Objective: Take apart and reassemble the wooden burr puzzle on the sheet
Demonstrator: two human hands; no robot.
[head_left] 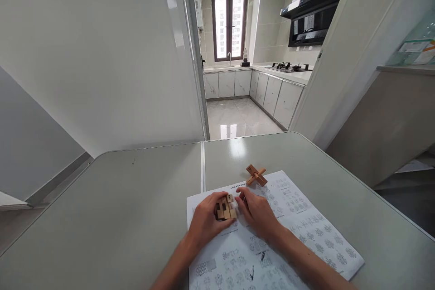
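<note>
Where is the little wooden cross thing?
In the head view, the wooden cross piece lies on the top edge of the printed sheet, on the grey table, just beyond and apart from the right hand.

grey table [102,199] with centre seam, white wall [102,54], open doorway to kitchen, window [229,20], sink tap [230,58], white cabinets [272,93], gas hob [288,67], black hood [314,7], glossy floor [238,118]

Pale grey-green table [102,208], white sheet [306,226] on it printed with small grey and black diagrams, tan wooden block cluster [225,210] on the sheet, light-brown wooden cross piece [256,175] at the sheet's far edge
</note>
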